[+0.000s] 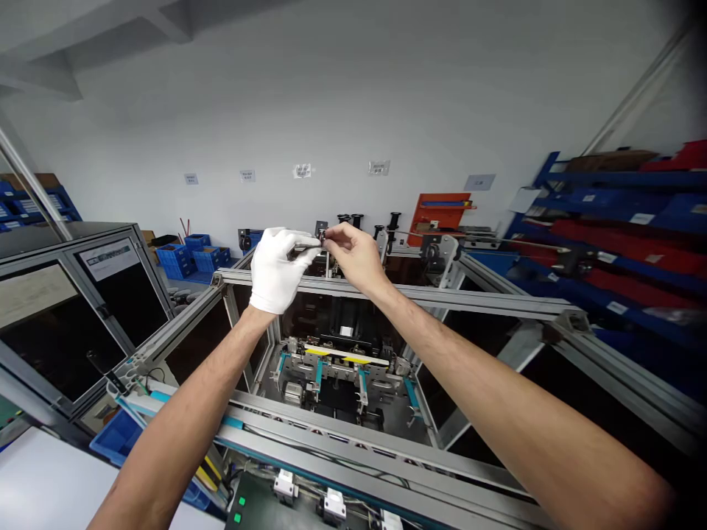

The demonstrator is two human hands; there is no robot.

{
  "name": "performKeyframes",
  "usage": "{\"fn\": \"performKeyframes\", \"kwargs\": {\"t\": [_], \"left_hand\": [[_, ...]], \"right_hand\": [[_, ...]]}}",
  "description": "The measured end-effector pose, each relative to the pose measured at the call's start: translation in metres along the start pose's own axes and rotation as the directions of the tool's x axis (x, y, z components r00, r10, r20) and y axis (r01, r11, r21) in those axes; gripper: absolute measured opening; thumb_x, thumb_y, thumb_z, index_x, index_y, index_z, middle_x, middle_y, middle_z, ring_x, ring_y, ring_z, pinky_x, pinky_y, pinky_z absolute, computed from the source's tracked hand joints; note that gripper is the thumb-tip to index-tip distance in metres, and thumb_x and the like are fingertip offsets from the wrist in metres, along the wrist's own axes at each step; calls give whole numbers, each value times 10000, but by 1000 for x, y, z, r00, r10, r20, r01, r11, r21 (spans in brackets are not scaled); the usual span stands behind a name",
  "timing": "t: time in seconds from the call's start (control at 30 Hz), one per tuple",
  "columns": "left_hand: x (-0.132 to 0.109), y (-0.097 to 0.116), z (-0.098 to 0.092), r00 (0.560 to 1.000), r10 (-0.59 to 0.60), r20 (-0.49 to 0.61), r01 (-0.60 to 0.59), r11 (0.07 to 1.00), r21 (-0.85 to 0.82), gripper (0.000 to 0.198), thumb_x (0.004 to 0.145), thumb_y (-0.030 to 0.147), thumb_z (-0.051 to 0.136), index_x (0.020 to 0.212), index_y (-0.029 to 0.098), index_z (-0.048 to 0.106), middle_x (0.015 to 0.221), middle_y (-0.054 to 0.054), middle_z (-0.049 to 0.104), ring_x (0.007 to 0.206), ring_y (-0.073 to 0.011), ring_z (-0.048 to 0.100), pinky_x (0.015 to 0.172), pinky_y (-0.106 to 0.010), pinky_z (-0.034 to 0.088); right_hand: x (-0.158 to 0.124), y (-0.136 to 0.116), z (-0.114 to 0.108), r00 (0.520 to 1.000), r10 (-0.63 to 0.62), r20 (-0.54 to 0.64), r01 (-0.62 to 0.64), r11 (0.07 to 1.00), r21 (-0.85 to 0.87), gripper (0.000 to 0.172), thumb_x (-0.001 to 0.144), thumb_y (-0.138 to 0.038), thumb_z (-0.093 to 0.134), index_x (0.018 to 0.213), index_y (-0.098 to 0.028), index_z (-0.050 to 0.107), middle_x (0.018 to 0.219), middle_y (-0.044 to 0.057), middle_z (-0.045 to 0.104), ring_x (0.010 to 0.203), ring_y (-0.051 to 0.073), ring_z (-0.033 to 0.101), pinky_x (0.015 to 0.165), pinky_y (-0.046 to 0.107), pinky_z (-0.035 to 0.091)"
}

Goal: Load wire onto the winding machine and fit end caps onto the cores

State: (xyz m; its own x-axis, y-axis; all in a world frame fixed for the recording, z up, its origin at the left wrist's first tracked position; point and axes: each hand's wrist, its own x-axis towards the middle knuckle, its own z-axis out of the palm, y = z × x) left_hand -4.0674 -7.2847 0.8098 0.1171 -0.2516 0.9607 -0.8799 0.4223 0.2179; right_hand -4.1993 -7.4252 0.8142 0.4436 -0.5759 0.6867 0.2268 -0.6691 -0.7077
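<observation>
My left hand [278, 269], in a white glove, is raised above the back rail of an aluminium machine frame [398, 294]. Its thumb and fingers close in a pinch. Facing it, my bare right hand [359, 254] pinches at the same spot with its fingertips. Between the two hands a small dark fitting [322, 236] shows; it is too small and too covered by fingers to name. A thin upright post [328, 265] stands just below the fingertips. Both forearms reach over the open top of the machine.
Inside the frame lies a mechanism with a yellow-and-white bar [345, 356] and teal brackets [319, 374]. Black spools [394, 221] and an orange panel [439, 217] stand behind. Blue bins [175, 261] are at left, a blue shelf rack [618, 221] at right. A dark-doored cabinet [118, 294] flanks the frame.
</observation>
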Motion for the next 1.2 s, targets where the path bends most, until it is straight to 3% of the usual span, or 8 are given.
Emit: {"fn": "performKeyframes", "kwargs": {"t": [0.47,0.63,0.77,0.87,0.97,1.03,1.1,1.2], "left_hand": [[-6,-8,5,991,-117,61,118,993,-2,72,975,271,865,1041,266,838,1026,-17,829,1054,-252,677,944,-408,555],[-7,-2,-3,980,-141,141,158,980,-121,44,975,243,859,1014,257,844,990,-20,820,1060,-236,674,959,-398,561],[-6,7,-18,966,-14,258,84,961,-262,57,960,210,869,986,250,836,979,-13,818,1059,-226,671,985,-394,560],[-8,8,-24,934,22,356,95,947,-306,67,961,201,859,1000,253,842,967,-15,812,1060,-222,679,985,-389,569],[-13,1,-25,892,-31,450,163,952,-258,35,957,229,859,988,243,856,944,-33,788,1028,-226,688,949,-386,576],[-19,-4,-24,868,-78,490,215,949,-229,24,954,248,857,975,241,866,922,-35,754,980,-218,697,909,-373,582],[-24,-7,-24,853,-114,509,263,936,-232,47,950,278,861,975,241,872,935,-34,729,939,-202,705,884,-358,592],[-32,-5,-24,847,-122,518,288,924,-253,62,939,287,873,979,240,870,978,-36,732,925,-187,713,879,-343,602]], "right_hand": [[3,36,-4,999,-37,2,37,998,-46,210,917,-446,780,941,-243,736,927,13,774,911,201,744,898,361,615],[1,20,9,999,-26,-34,27,999,25,330,887,-537,853,892,-256,681,951,25,778,940,220,768,881,382,646],[0,-1,10,998,-10,-61,16,995,102,356,878,-518,876,884,-252,640,991,33,788,869,205,779,853,389,668],[-8,-15,5,990,-7,-142,14,999,45,323,870,-478,877,990,-250,681,1057,48,784,970,212,782,897,389,679],[-27,-30,1,953,246,-177,-227,966,122,363,869,-485,873,1098,-261,704,1146,59,782,1051,221,770,874,370,692],[-40,-40,2,891,453,-25,-435,868,238,372,909,-551,833,1102,-256,714,1100,68,795,1026,231,773,873,378,693],[-49,-50,3,851,510,123,-521,795,312,366,923,-563,824,1073,-245,724,1041,71,802,1020,233,766,922,389,682],[-53,-61,5,830,527,182,-552,732,399,335,870,-484,891,1014,-234,721,910,23,747,866,181,708,832,327,653]]}}
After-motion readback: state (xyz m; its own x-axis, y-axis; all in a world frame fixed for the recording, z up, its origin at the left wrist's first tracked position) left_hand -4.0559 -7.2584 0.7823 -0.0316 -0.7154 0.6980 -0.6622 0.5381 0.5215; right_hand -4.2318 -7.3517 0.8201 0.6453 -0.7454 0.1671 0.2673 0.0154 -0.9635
